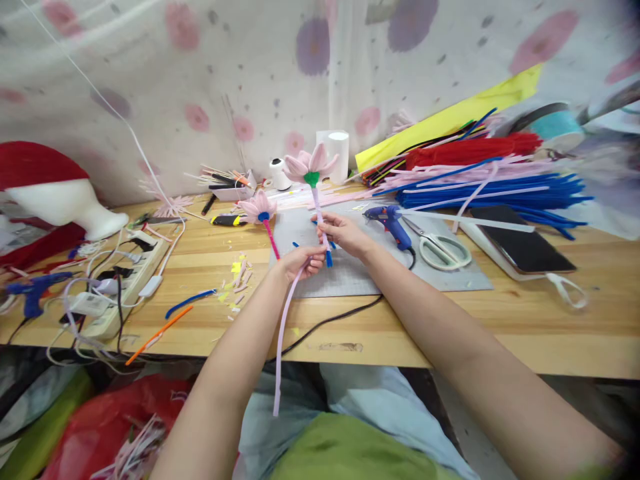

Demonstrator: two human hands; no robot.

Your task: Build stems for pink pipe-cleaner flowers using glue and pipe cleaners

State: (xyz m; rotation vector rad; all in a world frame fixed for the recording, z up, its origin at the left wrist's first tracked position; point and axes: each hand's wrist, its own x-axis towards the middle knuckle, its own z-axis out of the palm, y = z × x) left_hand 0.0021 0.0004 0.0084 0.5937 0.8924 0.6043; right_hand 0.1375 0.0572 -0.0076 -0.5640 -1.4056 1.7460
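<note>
A pipe-cleaner flower (pixel 311 167) with pale pink petals stands upright above the mat, with a green base and a lilac-wrapped stem ending in blue. My right hand (pixel 343 233) pinches its stem around the middle. Lower down, my left hand (pixel 305 261) is closed on a lilac strip (pixel 283 347) against the stem; the strip's free length hangs past the table edge. Whether the left fingers also grip the stem is hard to tell. Just left of the hands, a second pink flower (pixel 260 208) with a blue base and magenta stem leans on the table.
A grey mat (pixel 350 280) lies under the hands, bearing a blue glue gun (pixel 393 223) and scissors (pixel 443 252). Behind are bundles of blue pipe cleaners (pixel 490 193) and a white roll (pixel 339 157). At left are a power strip (pixel 127 287) and a foam head (pixel 65 200).
</note>
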